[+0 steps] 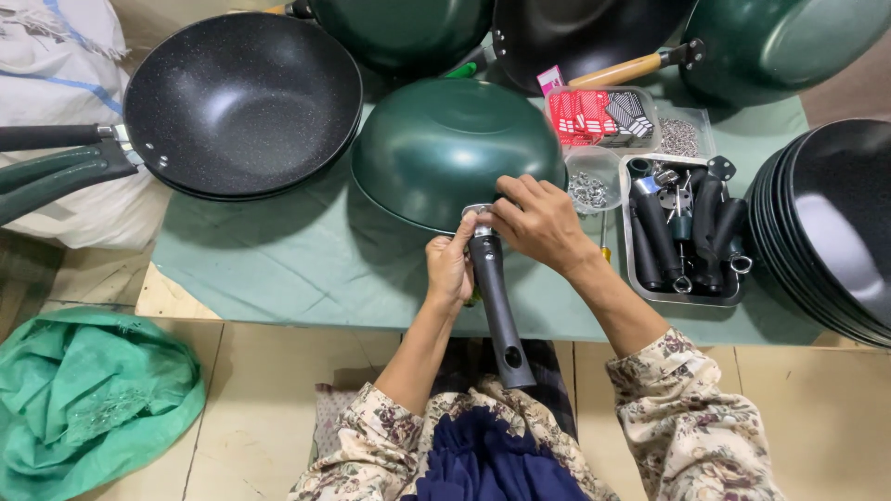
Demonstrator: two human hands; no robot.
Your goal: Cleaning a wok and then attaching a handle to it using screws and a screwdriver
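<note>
A low table [176, 299] under a green cloth [278, 260] carries an upturned green wok [436, 139], a black wok [241, 97], stacked black pans [835, 223], a metal tray of handles [633, 246] and small clear tubs of screws [594, 186].

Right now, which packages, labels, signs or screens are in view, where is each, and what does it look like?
Clear plastic tub: behind the upturned green pan, rectangular, filled with small red and dark printed packets.
Pink tag: at that tub's left corner, small and rectangular.
White sack: top left, under the pan handles, woven white with blue stripes.
No signs or screens show.
</note>
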